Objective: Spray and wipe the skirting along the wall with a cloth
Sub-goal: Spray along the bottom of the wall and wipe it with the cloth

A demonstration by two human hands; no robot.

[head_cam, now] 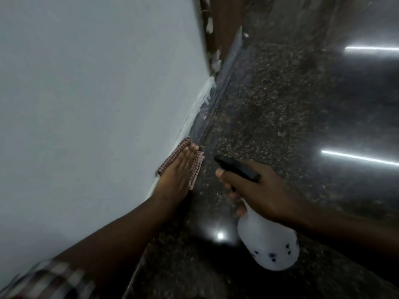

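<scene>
The left hand (176, 169) lies flat, fingers pressed together, holding a checked cloth (195, 169) against the dark skirting (207, 117) at the foot of the pale wall (97, 93). The right hand (259, 190) is wrapped around a white spray bottle (267, 242) above the speckled granite floor (280, 104), its black nozzle aimed toward the cloth.

A plain pale wall (90, 100) filled the left side, smooth and unmarked, meeting a dark speckled granite floor (269, 117) polished to a shine. Two long white streaks of tube light (356, 157) lay mirrored in the stone on the right, and a round bright glare (220, 235) glowed nearer by. Farther along stood a brown wooden door frame (224, 29), its edge flecked with chipped white paint.
</scene>
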